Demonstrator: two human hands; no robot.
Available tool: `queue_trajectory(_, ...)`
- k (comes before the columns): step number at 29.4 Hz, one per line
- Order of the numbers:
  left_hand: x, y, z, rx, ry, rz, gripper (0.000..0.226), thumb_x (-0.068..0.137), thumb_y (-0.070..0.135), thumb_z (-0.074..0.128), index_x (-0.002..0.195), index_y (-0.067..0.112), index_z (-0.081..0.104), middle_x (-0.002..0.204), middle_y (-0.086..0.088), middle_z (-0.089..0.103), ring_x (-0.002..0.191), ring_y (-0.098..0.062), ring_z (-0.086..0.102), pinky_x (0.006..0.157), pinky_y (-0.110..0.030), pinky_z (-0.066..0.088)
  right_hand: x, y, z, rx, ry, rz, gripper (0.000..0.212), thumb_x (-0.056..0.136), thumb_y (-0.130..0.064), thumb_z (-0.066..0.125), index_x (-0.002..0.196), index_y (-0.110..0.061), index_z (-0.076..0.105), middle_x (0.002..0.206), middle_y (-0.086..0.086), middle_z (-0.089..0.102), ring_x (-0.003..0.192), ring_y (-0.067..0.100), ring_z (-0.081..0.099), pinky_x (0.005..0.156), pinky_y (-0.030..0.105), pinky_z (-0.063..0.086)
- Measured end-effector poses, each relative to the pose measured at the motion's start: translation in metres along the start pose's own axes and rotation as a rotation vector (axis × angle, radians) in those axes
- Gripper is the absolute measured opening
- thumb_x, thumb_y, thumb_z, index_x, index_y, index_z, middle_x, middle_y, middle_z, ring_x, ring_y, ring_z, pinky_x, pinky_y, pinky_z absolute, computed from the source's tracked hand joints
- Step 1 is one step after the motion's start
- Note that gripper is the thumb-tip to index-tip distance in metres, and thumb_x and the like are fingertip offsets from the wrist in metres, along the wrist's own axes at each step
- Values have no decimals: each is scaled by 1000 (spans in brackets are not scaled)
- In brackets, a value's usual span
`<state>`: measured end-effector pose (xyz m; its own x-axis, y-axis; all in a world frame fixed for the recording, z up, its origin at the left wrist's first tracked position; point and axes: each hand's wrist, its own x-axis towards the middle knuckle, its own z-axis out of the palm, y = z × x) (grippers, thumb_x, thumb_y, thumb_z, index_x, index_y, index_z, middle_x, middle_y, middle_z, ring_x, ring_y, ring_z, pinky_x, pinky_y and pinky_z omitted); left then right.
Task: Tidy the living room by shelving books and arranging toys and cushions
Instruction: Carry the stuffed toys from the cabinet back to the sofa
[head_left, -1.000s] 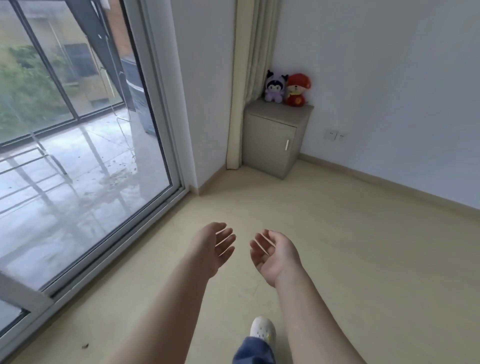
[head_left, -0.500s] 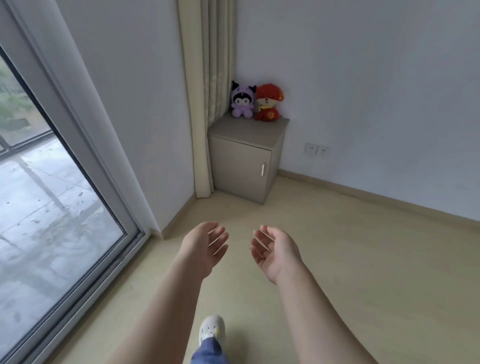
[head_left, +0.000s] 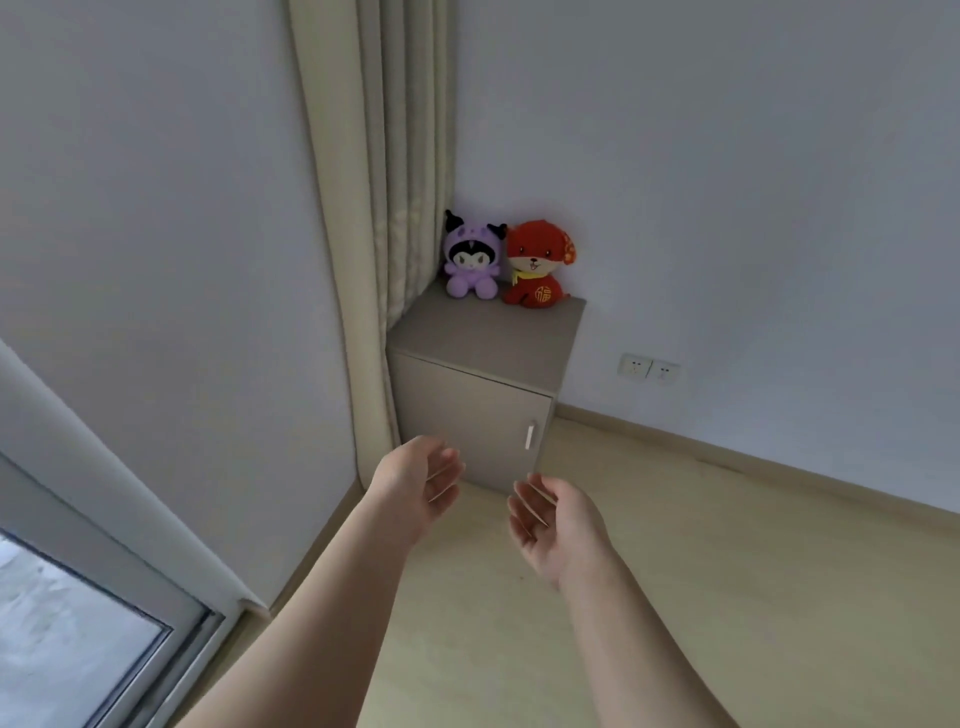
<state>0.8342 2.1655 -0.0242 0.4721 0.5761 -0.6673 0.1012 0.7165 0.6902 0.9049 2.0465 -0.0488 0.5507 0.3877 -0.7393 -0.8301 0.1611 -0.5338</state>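
Soft daylight comes from the glass door (head_left: 67, 649) at lower left — the walls (head_left: 727, 156) look grey and dim, shadows are faint, the wide lens bends the edges

Sole entry I can log: one gold Chinese character, which I read as 福, on the belly of the red plush dog (head_left: 535, 252), seated at twelve o'clock atop the grey cabinet (head_left: 483, 338).
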Motion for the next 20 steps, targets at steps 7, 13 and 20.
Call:
queue_trajectory(7,147,63,70,-38,59,-43,19,95,13,47,77,14,52,75,-2,58,66,-15,56,60,-26,40,148,-89,77,-37,-1,47,19,95,-16,47,78,-13,56,78,4,60,68,18,55,59,27,42)
queue_trajectory(13,241,135,147,-70,120,-37,21,97,13,43,78,13,51,76,-2,57,65,-14,54,58,-27,40,248,-192,138,-83,-20,61,19,95,-15,47,78,-13,56,78,3,61,67,17,54,58,25,42)
queue_trajectory(20,344,186,201,-96,170,-91,23,96,14,44,74,14,51,74,-2,55,65,-14,52,60,-27,37,343,-255,192,-133,2,123,17,94,-11,46,80,-10,55,81,7,60,68,20,54,60,27,42)
